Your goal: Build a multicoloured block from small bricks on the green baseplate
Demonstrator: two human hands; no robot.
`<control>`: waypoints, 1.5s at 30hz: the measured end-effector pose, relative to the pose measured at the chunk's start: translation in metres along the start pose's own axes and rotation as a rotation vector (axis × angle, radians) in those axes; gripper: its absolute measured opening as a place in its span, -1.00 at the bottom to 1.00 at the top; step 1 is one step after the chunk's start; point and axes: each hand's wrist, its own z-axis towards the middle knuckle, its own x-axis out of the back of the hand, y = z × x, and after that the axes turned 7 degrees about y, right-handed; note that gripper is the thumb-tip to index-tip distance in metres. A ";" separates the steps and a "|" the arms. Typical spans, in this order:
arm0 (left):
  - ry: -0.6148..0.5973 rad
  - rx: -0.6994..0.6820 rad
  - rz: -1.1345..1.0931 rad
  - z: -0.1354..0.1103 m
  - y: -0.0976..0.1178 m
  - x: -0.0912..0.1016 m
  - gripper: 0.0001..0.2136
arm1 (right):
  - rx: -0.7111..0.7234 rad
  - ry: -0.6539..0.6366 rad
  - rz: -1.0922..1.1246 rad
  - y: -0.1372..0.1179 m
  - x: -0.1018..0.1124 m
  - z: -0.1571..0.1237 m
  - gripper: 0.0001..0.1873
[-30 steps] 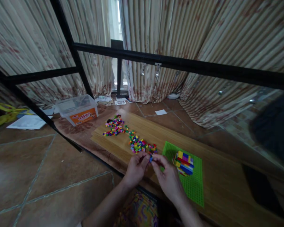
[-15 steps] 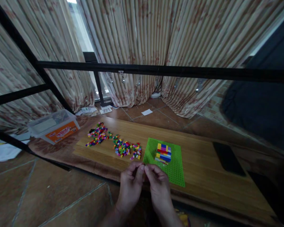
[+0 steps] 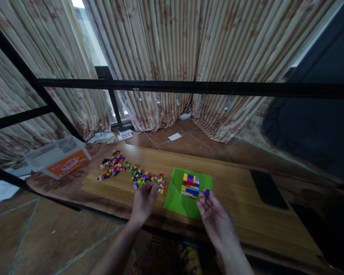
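Between the thumb and fingers of my right hand (image 3: 213,212) is a small blue toy brick (image 3: 206,192), held above the right edge of the green baseplate (image 3: 172,198). On that plate stands a block built of multicoloured bricks (image 3: 190,185), just left of my right fingertips. My left hand (image 3: 144,198) reaches to the near side of a spread of loose bricks (image 3: 140,178), its fingers bent together. Whatever those fingers hold, if anything, is hidden.
A second pile of loose bricks (image 3: 112,165) lies farther left on the wooden board (image 3: 229,198). At the far left stands a clear plastic box (image 3: 57,156) with an orange label. A dark phone-like slab (image 3: 268,190) lies to the right. A black rail (image 3: 172,86) crosses behind the board.
My hands, together at the plate's near edge before, have parted. The left has gone to the loose bricks; the right has moved right, and the blue brick now shows in it.
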 end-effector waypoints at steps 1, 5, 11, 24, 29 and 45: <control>0.003 -0.059 0.127 0.009 -0.002 0.004 -0.75 | -0.009 0.005 0.007 -0.002 0.004 0.001 -0.73; -0.054 -0.247 0.638 0.034 -0.005 0.011 -0.78 | 0.032 -0.008 -0.073 -0.010 0.019 0.010 -0.68; -0.161 -0.275 1.075 0.043 -0.008 0.007 -0.79 | 0.212 0.006 -0.316 -0.021 0.033 0.040 -0.64; -0.187 -0.212 1.098 0.039 0.007 0.007 -0.80 | 0.210 -0.028 -0.526 -0.023 0.027 0.078 -0.63; -0.130 -0.262 1.073 0.040 0.003 0.006 -0.77 | 0.156 0.011 -0.479 -0.024 0.027 0.075 -0.63; -0.197 -0.473 0.540 0.015 0.032 -0.041 -0.82 | 0.382 -0.006 -0.820 -0.027 0.027 0.079 -0.65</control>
